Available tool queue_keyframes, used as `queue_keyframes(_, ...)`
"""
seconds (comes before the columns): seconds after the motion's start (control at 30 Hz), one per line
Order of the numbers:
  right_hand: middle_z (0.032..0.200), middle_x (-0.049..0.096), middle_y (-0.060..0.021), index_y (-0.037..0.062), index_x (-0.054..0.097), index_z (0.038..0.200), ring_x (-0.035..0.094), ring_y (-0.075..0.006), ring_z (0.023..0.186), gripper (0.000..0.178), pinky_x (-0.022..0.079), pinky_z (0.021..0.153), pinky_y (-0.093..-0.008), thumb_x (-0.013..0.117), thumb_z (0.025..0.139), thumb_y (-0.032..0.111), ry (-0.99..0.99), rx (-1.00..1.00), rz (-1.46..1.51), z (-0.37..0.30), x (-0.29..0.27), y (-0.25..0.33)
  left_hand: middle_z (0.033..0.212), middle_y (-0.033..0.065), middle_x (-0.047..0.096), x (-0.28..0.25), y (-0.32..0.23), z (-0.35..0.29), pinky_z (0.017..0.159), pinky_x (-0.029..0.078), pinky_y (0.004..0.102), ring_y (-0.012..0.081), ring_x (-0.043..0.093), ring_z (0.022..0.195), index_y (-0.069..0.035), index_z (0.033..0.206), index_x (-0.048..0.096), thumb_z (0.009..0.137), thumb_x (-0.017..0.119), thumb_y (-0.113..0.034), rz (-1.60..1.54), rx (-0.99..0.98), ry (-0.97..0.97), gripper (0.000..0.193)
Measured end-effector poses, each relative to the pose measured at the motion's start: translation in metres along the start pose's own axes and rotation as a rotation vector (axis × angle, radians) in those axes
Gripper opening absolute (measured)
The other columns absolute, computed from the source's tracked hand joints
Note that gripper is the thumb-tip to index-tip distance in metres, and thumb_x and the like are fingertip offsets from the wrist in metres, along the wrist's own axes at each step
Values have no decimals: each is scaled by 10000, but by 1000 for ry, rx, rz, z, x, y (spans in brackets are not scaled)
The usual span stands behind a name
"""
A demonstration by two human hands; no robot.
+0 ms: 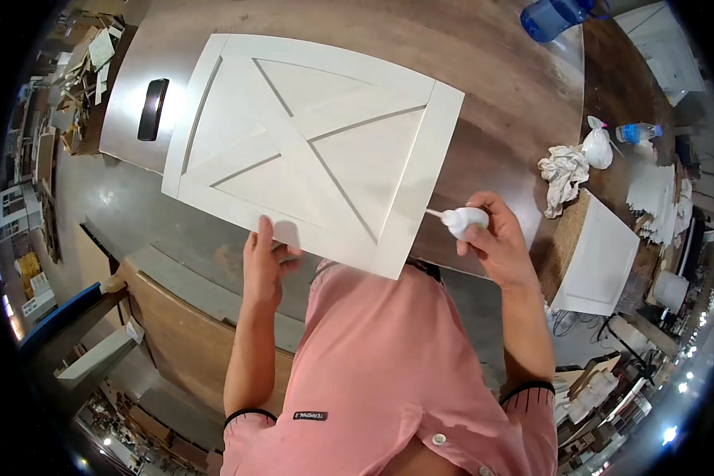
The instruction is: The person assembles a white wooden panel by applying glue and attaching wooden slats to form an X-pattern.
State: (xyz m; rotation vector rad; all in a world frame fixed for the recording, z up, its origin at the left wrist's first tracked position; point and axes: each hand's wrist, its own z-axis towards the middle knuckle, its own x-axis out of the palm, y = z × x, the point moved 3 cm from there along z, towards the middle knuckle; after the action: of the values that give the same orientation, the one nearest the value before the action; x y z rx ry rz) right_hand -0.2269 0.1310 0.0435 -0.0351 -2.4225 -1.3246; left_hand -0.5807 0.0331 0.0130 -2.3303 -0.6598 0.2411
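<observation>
Here, my right fingers [495, 204] enclose a white bottle [466, 220], nozzle [434, 213] just beside the white panel [309, 151] on the worktop [496, 159]; my left fingers [266, 230], loosely parted, grip nothing. Edge dispensing seems in hand; the next move calls for steady aim.

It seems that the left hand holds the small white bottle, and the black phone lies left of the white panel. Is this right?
Not quite: the head view shows the right hand holding the small white bottle. The black phone lies left of the white panel.
</observation>
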Motion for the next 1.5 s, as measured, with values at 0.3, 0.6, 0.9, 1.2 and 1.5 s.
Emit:
queue_keyframes(0.3,1009,659,-36,51,629,1281,645,-118,786,256,530,691,-276,676,1030,78,1,163,-102,11,30,-9,969,97,702,-3,-3,2,644,602,366,190,695,712,-12,1169,581,1069,602,-495,56,77,-30,494)
queue_keyframes(0.6,1106,677,-18,81,648,1245,659,-118,821,280,555,706,-271,743,983,102,-37,123,78,2,28,-21,882,95,713,-23,18,-16,741,613,394,211,715,782,6,1083,640,1092,580,-433,32,33,126,443)
queue_keyframes(0.9,985,676,-52,64,601,1308,643,-134,760,286,536,675,-298,664,1033,111,-124,103,185,-14,6,-22,1047,102,762,-14,-119,-11,934,542,391,227,691,1046,-2,1125,728,993,726,-205,747,627,416,242)
queue_keyframes(1.2,1032,690,-48,50,611,1395,637,-123,737,368,515,643,-255,669,1042,137,-245,-27,226,-26,19,-22,1351,92,651,101,-208,114,1075,493,447,328,590,1273,-102,1335,679,921,792,-271,1480,1308,274,462)
queue_keyframes(1.5,1106,714,-30,63,624,1413,685,-109,852,436,563,699,-242,728,1008,189,-370,-16,77,-35,38,-24,1256,132,638,117,-210,102,943,536,455,374,650,1108,-33,1226,661,904,816,-231,1410,1152,468,409)
